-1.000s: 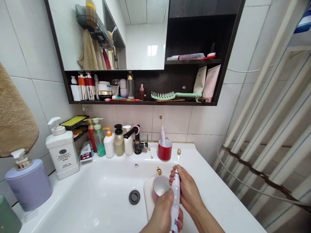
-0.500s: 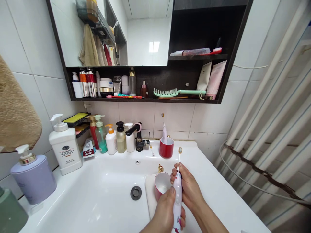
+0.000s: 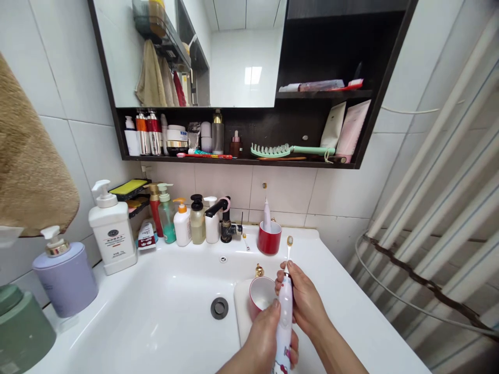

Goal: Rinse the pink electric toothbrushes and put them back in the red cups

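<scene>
An electric toothbrush, pale with small printed figures on its handle, stands upright between both hands with its bristles at the top. My left hand is wrapped round the lower handle, thumb lying along the front. Higher up, my right hand pinches the neck where the brush head joins the handle. Just left of the hands, a red cup with a white inside rests on a white pad in the sink. Behind, a red cup on the sink ledge holds another electric toothbrush.
A black faucet rises behind the white sink. Several pump bottles line the back and left rim. A small brush head lies beside the faucet. Above hangs a dark cabinet shelf; radiator pipes stand at right.
The view has shifted slightly, so the surroundings sit a little further right. Both hands keep their grip on the toothbrush, with hardly any movement.
</scene>
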`<state>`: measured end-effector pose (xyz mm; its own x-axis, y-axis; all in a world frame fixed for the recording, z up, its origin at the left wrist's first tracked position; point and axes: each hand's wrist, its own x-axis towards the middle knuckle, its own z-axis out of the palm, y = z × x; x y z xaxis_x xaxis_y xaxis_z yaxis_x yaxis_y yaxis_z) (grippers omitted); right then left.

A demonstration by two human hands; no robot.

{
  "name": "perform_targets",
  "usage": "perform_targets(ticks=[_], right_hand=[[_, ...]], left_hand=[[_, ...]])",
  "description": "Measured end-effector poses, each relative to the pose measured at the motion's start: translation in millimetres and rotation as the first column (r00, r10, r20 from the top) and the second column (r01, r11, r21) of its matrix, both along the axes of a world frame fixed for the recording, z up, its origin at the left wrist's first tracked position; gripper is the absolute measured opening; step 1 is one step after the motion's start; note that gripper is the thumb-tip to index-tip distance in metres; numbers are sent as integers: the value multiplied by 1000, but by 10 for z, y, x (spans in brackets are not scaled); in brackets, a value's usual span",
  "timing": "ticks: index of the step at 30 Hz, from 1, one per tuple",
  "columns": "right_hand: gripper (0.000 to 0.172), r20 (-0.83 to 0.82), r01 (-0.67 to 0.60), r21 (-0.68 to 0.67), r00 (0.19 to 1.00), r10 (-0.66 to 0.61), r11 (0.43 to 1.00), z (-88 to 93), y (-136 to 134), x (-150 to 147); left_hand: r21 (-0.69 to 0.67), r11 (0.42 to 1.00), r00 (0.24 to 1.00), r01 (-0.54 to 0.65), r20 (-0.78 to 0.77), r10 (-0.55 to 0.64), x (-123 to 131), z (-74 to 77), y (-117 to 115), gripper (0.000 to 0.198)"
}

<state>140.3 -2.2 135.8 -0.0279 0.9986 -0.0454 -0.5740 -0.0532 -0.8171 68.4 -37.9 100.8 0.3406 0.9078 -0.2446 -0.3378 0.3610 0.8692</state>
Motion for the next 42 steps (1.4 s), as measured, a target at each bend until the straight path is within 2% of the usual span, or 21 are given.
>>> perform_targets(ticks=[3,5,9,12,13,15,18,21,24,28,30,38,42], right_hand=[[10,24,26,18,999,-26,1000,28,-23,-7],[10,29,46,30,998,-47,998,38,-41,-34],[11,55,53,39,997,-55,998,60,-47,-110],[13,76,137,81,987,-143,987,127,40,-92],[15,103,168,115,978,-180,979,161,94,-70],[18,276,152,183,940,-199,971,220,235,-34],[23,623,-1,151,777,-94,988,215,504,-88],[23,739,2,78,671,-59,997,65,796,-247],[24,830,42,10,556,-31,999,-113,1064,-350],[23,911,76,-79,411,41,994,-236,1346,-295],[24,940,92,-103,335,67,990,-267,1443,-239],[24,1000,100,-19,1,19,995,-400,1546,-230],[25,991,83,55,-123,-44,995,-413,1551,-284]], left_hand=[[126,991,991,-32,-121,48,-20,0,0,52],[164,986,984,-37,-168,65,-55,25,-2,53],[131,991,994,17,-112,-2,-164,62,-27,56],[161,987,994,29,-113,-11,-234,20,-40,55],[160,987,994,32,-109,-14,-251,3,-34,55],[105,994,999,-9,-53,14,-287,-8,-1,54],[-70,987,982,-146,109,153,-364,42,99,50],[-153,965,954,-215,180,241,-439,70,210,43],[-143,965,955,-220,171,243,-448,-23,292,45],[-164,969,967,-186,144,210,-386,-205,332,54],[-146,974,976,-174,108,190,-354,-238,314,57],[-81,973,975,-218,29,221,-305,-84,192,60],[-74,965,968,-250,-6,250,-308,-56,196,62]])
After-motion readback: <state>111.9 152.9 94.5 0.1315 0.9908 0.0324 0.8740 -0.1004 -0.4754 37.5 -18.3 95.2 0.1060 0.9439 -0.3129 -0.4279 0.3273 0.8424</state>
